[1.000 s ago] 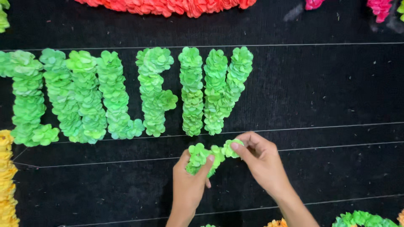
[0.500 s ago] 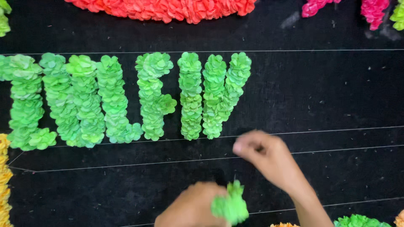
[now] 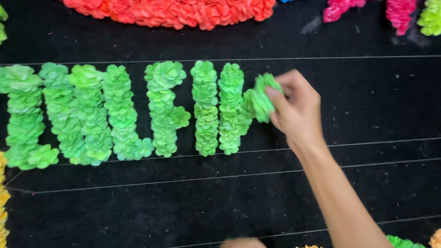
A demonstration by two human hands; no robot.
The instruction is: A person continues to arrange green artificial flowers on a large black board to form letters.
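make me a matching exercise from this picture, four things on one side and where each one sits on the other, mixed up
Things:
1. right hand
2. red-orange garland pile
3. pink garland
4. yellow garland

Places:
A. left edge, below the green rows
B. top centre of the black cloth
C. at the right end of the green garland rows, gripping a green strand
D. top right

Pairs: 1-C, 2-B, 3-D, 4-A
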